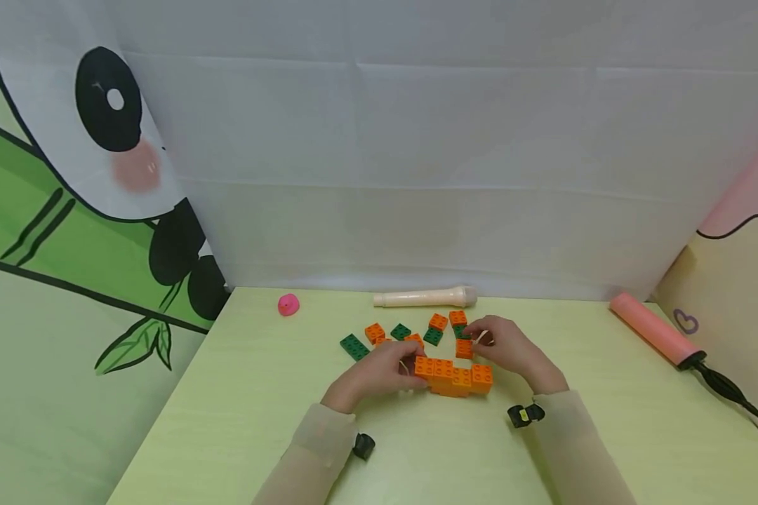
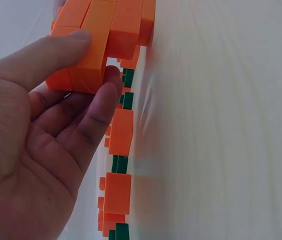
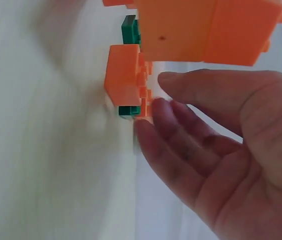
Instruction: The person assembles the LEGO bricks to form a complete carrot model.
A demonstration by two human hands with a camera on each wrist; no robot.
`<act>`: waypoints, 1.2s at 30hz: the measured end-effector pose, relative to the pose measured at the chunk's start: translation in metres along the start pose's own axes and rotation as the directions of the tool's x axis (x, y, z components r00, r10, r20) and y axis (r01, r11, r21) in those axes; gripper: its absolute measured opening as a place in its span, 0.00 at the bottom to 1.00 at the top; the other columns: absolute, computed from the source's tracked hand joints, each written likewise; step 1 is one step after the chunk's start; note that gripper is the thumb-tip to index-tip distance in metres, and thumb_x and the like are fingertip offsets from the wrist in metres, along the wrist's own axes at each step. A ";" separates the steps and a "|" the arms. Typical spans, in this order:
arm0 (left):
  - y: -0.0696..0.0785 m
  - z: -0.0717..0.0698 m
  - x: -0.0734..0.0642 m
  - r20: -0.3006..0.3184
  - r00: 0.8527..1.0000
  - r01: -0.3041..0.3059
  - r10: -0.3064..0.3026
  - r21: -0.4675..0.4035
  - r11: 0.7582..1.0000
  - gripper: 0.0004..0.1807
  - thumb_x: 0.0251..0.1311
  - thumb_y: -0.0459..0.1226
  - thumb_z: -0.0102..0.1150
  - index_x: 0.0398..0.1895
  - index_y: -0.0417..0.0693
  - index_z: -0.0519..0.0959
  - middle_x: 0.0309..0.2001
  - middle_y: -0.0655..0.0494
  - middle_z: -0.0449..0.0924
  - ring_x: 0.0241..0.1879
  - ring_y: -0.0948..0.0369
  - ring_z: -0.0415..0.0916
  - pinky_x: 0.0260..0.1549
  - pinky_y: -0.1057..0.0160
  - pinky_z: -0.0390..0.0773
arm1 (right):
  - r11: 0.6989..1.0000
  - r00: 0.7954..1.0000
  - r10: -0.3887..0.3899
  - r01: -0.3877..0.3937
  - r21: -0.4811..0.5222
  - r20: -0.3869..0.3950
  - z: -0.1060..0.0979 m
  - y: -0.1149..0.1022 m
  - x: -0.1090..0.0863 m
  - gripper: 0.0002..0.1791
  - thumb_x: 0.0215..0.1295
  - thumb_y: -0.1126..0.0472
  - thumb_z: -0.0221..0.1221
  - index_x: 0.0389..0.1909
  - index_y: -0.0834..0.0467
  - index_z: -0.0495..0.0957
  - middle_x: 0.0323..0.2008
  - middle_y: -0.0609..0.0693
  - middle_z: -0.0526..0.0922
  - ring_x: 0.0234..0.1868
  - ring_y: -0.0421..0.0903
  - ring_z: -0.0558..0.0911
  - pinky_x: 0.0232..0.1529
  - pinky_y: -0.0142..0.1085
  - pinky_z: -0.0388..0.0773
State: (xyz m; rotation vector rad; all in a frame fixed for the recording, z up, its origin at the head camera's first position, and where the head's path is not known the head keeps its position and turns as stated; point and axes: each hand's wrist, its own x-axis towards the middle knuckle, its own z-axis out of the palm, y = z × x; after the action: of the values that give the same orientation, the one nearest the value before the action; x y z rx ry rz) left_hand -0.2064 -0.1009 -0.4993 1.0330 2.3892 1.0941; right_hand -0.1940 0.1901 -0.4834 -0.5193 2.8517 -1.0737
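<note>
My left hand (image 1: 382,369) grips the left end of an orange block assembly (image 1: 453,379), a row of joined toy bricks with studs on top. The left wrist view shows the thumb on the assembly's side (image 2: 97,40) and the fingers under it. My right hand (image 1: 507,345) reaches beside a loose orange brick (image 1: 464,349), with nothing held between thumb and fingers. In the right wrist view its fingertips (image 3: 146,127) overlap the area by that orange brick (image 3: 122,75). A green brick (image 1: 460,331) lies just behind, partly covered by the right fingers.
Several loose orange and green bricks, such as a long green one (image 1: 354,347), lie behind the assembly. A cream microphone-shaped stick (image 1: 423,298) lies along the back wall. A pink lump (image 1: 288,304) is at back left, and a pink pump (image 1: 657,330) with a black end at right.
</note>
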 end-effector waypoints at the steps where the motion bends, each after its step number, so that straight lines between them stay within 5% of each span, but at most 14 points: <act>1: 0.000 0.000 0.000 0.000 1.000 0.001 -0.001 -0.002 1.000 0.15 0.62 0.42 0.75 0.45 0.57 0.78 0.39 0.66 0.81 0.36 0.65 0.78 0.40 0.65 0.80 | 1.000 1.000 0.005 -0.005 0.007 -0.013 0.001 0.001 -0.001 0.15 0.67 0.72 0.66 0.53 0.66 0.83 0.46 0.57 0.82 0.39 0.49 0.81 0.43 0.42 0.82; 13: 0.001 0.001 0.001 0.004 1.000 0.001 -0.001 -0.016 1.000 0.14 0.63 0.41 0.74 0.47 0.57 0.78 0.39 0.65 0.81 0.36 0.65 0.78 0.39 0.65 0.80 | 0.992 0.992 0.127 -0.127 0.017 0.023 0.015 0.009 0.003 0.19 0.62 0.66 0.74 0.53 0.63 0.84 0.45 0.53 0.79 0.37 0.47 0.76 0.41 0.40 0.79; 22: 0.001 0.001 0.001 0.000 1.000 0.005 -0.005 -0.015 1.000 0.14 0.63 0.41 0.75 0.46 0.57 0.78 0.39 0.65 0.81 0.36 0.65 0.78 0.39 0.65 0.80 | 0.989 0.989 0.141 -0.143 0.042 0.031 0.006 0.009 -0.001 0.18 0.63 0.66 0.72 0.53 0.64 0.83 0.45 0.53 0.83 0.41 0.50 0.80 0.44 0.43 0.82; 31: 0.000 0.000 0.000 0.001 1.000 -0.009 0.009 -0.008 1.000 0.14 0.63 0.41 0.74 0.46 0.56 0.78 0.39 0.63 0.81 0.36 0.64 0.78 0.38 0.64 0.80 | 0.999 1.000 0.009 -0.009 0.038 -0.010 -0.013 -0.007 -0.009 0.18 0.66 0.63 0.71 0.53 0.66 0.82 0.44 0.53 0.84 0.40 0.49 0.80 0.40 0.40 0.82; 36: -0.001 0.000 0.002 0.006 1.000 -0.022 0.022 -0.003 1.000 0.14 0.63 0.42 0.74 0.45 0.57 0.78 0.38 0.64 0.81 0.36 0.64 0.78 0.38 0.64 0.81 | 0.998 0.998 -0.052 0.052 0.029 0.028 -0.021 -0.025 -0.017 0.16 0.64 0.62 0.72 0.50 0.61 0.83 0.43 0.47 0.83 0.43 0.48 0.81 0.49 0.46 0.82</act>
State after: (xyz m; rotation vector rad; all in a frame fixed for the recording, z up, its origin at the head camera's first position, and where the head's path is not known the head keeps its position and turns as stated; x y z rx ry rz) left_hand -0.2080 -0.0995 -0.4999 1.0624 2.3764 1.0996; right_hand -0.1736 0.1912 -0.4524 -0.6053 2.8087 -1.1032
